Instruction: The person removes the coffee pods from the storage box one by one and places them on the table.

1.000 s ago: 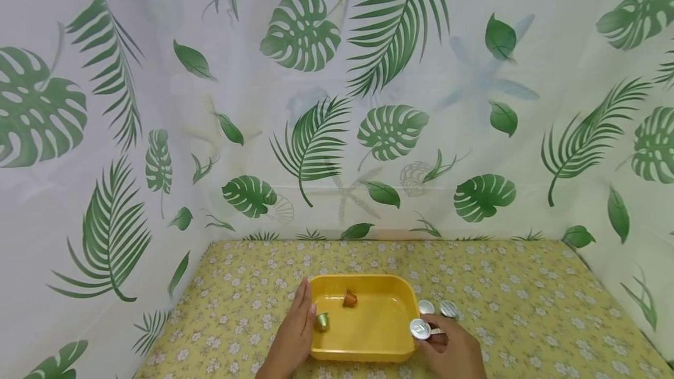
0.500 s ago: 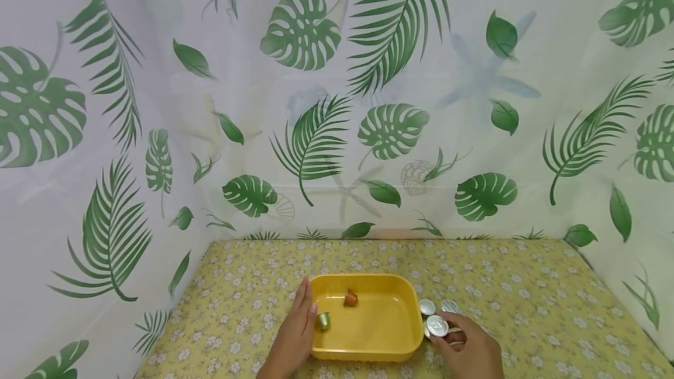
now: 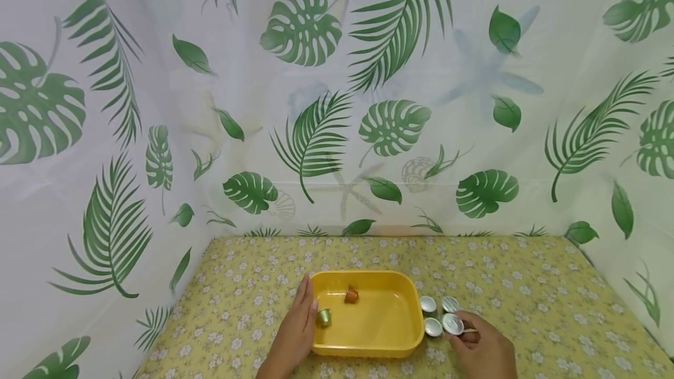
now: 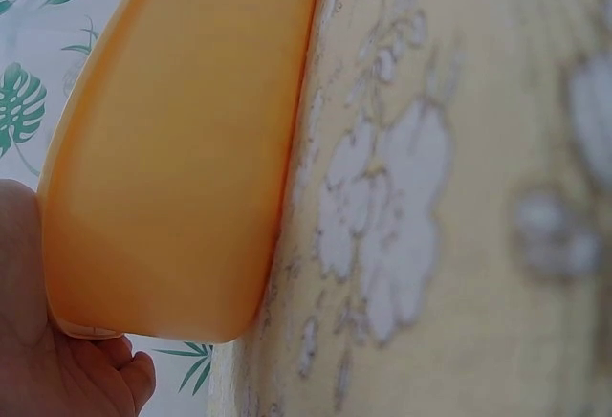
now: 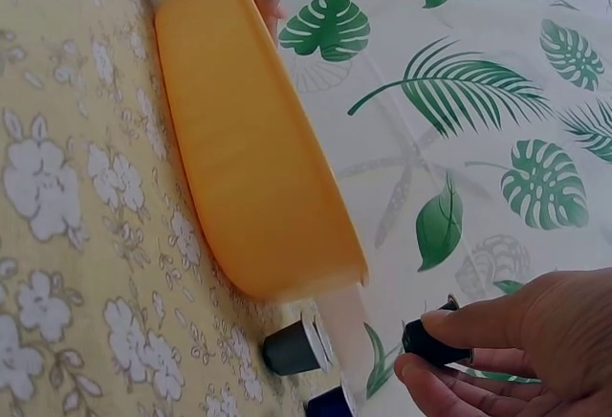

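Note:
My left hand (image 3: 295,326) lies along the left end of the yellow plastic tub (image 3: 368,348), its fingers straight outside the wall and the thumb at the rim. Inside the tub lie a copper-orange coffee capsule (image 3: 351,295) and a green one (image 3: 323,317). Just right of the tub, my right hand (image 3: 484,347) pinches a dark coffee capsule (image 5: 430,342) between thumb and fingers. Its silver lid (image 3: 453,324) faces up in the head view. A thin pale edge shows behind it, between the fingers.
Three silver-lidded capsules stand by the tub's right end: one at the back (image 3: 427,304), one striped (image 3: 450,304) and one in front (image 3: 433,327). The right wrist view shows a dark grey body (image 5: 292,348) and a blue one (image 5: 330,403). A leaf-printed sheet (image 3: 337,133) hangs behind the flowered tablecloth (image 3: 253,262).
My right hand has moved right with its capsule, away from the tub's right rim. The front capsule on the cloth has come into view. My left hand has stayed at the tub.

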The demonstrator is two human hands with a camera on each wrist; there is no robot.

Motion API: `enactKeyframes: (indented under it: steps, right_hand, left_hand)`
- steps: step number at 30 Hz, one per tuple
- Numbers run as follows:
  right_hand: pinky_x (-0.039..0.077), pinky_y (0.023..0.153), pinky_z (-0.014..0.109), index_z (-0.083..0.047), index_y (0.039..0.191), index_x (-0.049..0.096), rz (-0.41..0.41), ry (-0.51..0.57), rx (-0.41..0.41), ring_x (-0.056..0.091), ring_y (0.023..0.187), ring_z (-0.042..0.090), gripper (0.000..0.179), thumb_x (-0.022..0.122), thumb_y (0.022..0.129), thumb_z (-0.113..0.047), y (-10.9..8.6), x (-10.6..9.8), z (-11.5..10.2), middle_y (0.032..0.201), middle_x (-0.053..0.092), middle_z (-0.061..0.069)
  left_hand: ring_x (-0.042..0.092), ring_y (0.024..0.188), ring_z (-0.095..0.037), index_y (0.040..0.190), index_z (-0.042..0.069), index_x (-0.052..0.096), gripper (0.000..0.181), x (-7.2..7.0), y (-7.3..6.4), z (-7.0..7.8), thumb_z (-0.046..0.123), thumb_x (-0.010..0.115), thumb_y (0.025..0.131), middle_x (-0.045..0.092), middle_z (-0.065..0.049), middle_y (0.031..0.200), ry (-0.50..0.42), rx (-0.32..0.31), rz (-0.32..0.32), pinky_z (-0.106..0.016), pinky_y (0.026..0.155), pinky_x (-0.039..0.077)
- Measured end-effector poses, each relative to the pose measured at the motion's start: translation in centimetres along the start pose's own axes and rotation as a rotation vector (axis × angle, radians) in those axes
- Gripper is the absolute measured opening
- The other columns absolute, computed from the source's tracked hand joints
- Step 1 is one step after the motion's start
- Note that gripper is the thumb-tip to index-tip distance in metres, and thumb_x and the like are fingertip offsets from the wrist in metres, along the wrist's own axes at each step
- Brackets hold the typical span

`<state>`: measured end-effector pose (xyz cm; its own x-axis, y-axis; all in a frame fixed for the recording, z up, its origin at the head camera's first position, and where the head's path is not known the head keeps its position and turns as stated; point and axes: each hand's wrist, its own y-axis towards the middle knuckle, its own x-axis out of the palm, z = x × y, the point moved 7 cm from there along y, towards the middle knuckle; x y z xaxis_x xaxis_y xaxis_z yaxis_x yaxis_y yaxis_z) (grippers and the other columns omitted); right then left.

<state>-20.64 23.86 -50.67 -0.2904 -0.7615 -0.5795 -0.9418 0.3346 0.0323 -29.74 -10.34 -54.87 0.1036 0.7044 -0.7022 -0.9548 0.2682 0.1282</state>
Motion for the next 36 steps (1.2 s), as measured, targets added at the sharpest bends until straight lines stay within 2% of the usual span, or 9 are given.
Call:
enactKeyframes:
  steps: [8,14,18,22,26,30,36]
  right_hand:
    - [0.061,0.06,0.034,0.01,0.12,0.065,-0.003,-0.053,-0.003,0.073,0.074,0.027,0.043,0.082,0.082,-0.001,0.7,0.2,1.7,0.09,0.072,0.017]
    - [0.059,0.057,0.037,0.013,0.12,0.063,-0.04,-0.068,0.042,0.073,0.072,0.029,0.044,0.081,0.082,-0.001,1.3,0.9,3.0,0.083,0.072,0.015]
    - [0.059,0.058,0.038,0.012,0.119,0.064,-0.028,-0.081,0.042,0.073,0.071,0.029,0.043,0.081,0.082,0.0,1.5,1.1,3.2,0.081,0.072,0.014]
    - [0.059,0.059,0.039,0.012,0.12,0.064,-0.029,-0.078,0.062,0.072,0.072,0.029,0.044,0.081,0.082,0.001,1.8,1.2,3.6,0.082,0.072,0.012]
    - [0.058,0.059,0.039,0.011,0.119,0.064,-0.063,-0.087,0.093,0.07,0.071,0.025,0.042,0.082,0.083,-0.003,2.0,1.5,4.3,0.082,0.072,0.009]
    - [0.057,0.059,0.039,0.011,0.116,0.065,-0.104,-0.112,0.117,0.068,0.07,0.021,0.041,0.083,0.083,-0.007,2.3,1.9,4.9,0.081,0.071,0.006]
    - [0.057,0.061,0.039,0.009,0.113,0.066,-0.1,-0.124,0.11,0.067,0.07,0.021,0.039,0.083,0.083,-0.007,2.6,2.1,5.1,0.082,0.071,0.006]
  left_hand:
    - [0.014,0.154,-0.029,0.161,0.002,0.015,0.06,0.1,-0.1,-0.1,0.037,0.027,0.114,0.001,-0.001,0.17,-0.009,0.013,0.007,-0.053,0.121,0.023]
    - [0.012,0.154,-0.026,0.162,0.005,0.013,0.064,0.1,-0.2,-0.1,0.044,0.023,0.113,-0.002,0.002,0.169,-0.005,-0.002,0.0,-0.051,0.122,0.021]
    - [0.014,0.154,-0.027,0.162,0.004,0.014,0.06,0.0,-0.1,0.0,0.036,0.028,0.114,-0.001,0.002,0.169,-0.005,0.003,0.005,-0.052,0.121,0.022]
    - [0.015,0.154,-0.028,0.162,0.003,0.014,0.061,0.0,0.0,0.0,0.039,0.026,0.113,-0.001,0.0,0.17,-0.003,0.01,0.002,-0.053,0.121,0.023]
    - [0.015,0.154,-0.028,0.162,0.003,0.014,0.063,0.0,0.0,0.0,0.042,0.024,0.113,-0.001,0.001,0.169,0.003,0.011,0.005,-0.052,0.121,0.022]
    - [0.015,0.154,-0.029,0.161,0.003,0.015,0.059,-0.1,0.1,0.1,0.035,0.027,0.114,-0.001,0.001,0.169,0.003,0.011,0.008,-0.052,0.121,0.022]
    - [0.014,0.154,-0.029,0.161,0.003,0.014,0.06,-0.1,0.1,0.0,0.036,0.026,0.114,-0.001,0.001,0.169,0.002,0.005,0.001,-0.053,0.121,0.022]
